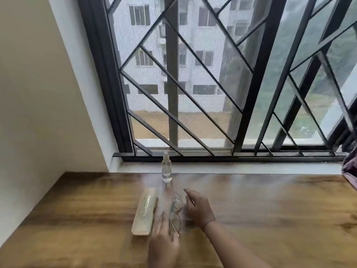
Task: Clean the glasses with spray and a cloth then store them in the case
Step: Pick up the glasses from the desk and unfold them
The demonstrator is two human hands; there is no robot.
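Glasses are lying lengthwise toward the table's window edge, between both hands; left hand and right hand are hovering open, gripping nothing.

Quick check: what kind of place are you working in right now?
Likely a home room: a wooden desk against a grilled window facing apartment blocks, with glasses, their case and a spray bottle laid out.
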